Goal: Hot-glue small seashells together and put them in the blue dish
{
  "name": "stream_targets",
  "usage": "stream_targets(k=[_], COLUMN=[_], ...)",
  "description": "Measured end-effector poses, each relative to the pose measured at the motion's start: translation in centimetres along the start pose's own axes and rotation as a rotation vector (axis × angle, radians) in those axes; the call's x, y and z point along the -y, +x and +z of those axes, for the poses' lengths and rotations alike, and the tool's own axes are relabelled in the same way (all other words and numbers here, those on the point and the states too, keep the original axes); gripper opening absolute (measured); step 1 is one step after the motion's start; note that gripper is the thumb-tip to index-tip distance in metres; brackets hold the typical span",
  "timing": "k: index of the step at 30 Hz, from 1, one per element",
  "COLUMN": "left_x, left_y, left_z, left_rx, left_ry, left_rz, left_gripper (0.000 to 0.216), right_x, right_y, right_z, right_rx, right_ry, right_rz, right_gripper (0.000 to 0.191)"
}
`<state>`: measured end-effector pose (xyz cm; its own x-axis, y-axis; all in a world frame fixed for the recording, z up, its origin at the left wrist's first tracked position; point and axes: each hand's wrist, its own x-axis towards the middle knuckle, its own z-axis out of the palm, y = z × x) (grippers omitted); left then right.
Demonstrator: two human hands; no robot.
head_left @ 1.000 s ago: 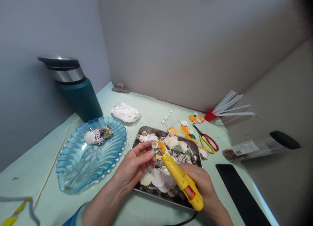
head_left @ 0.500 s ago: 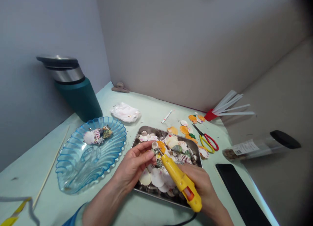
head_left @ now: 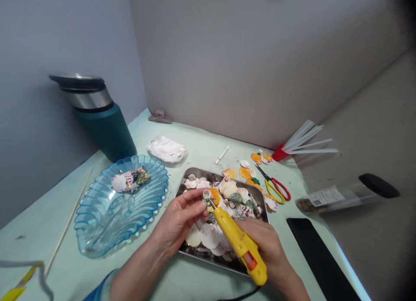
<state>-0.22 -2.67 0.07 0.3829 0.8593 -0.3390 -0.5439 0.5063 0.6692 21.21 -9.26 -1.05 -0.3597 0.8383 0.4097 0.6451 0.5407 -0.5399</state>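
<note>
Pointing forward-left, the yellow glue gun slants; tip contact unclear.

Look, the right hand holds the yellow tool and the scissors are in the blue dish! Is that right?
Not quite: the scissors aren't in the blue dish. The head view shows them on the table, beside the tray. The right hand does hold the yellow tool.
</note>
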Motion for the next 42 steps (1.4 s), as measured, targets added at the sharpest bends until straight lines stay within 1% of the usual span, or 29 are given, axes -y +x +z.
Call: stream_targets(k=[7, 11, 14, 20, 23, 28, 34, 39, 42], left_x=[-0.2, -0.3, -0.3, -0.2, -0.1, -0.1, -0.3, -0.4, -0.3], left_y=[0.0, -0.1, -0.2, -0.1, -0.1, -0.2, -0.2, -0.3, -0.3], left_z=[0.3, 0.4, 0.4, 0.2, 0.1, 0.2, 0.4, 0.4, 0.3], left_rx=[-0.001, -0.016, -0.019, 0.032, 0.035, 0.030, 0.019, 0.069, 0.090], left_ry=[0.003, -0.008, -0.017, -0.004, 0.008, 0.013, -0.016, -0.011, 0.012], left_rz=[0.002, 0.010, 0.023, 0.000, -0.001, 0.002, -0.014, -0.038, -0.038], left_gripper=[0.036, 0.036, 0.036, 0.034, 0.034, 0.034, 0.035, 0.032, 0.032], right_x=[0.0, 0.2, 0.3, 0.6, 0.8, 1.2, 1.1, 0.8, 0.6], right_y=[0.1, 0.3, 0.5, 0.7, 0.8, 1.1, 1.0, 0.7, 0.5], right_z=[-0.1, -0.2, -0.3, -0.2, -0.3, -0.6, -0.7, -0.4, -0.3], right_rx=[-0.003, -0.057, -0.072, -0.054, -0.032, -0.014, -0.039, -0.008, 0.008], right_ry=[0.017, 0.078, 0.093, 0.119, 0.140, 0.242, 0.293, 0.312, 0.326], right_rz=[0.013, -0.011, -0.020, -0.019, 0.004, 0.031, 0.058, 0.088, 0.116], right_gripper=[0.029, 0.027, 0.024, 0.031, 0.032, 0.035, 0.025, 0.016, 0.014])
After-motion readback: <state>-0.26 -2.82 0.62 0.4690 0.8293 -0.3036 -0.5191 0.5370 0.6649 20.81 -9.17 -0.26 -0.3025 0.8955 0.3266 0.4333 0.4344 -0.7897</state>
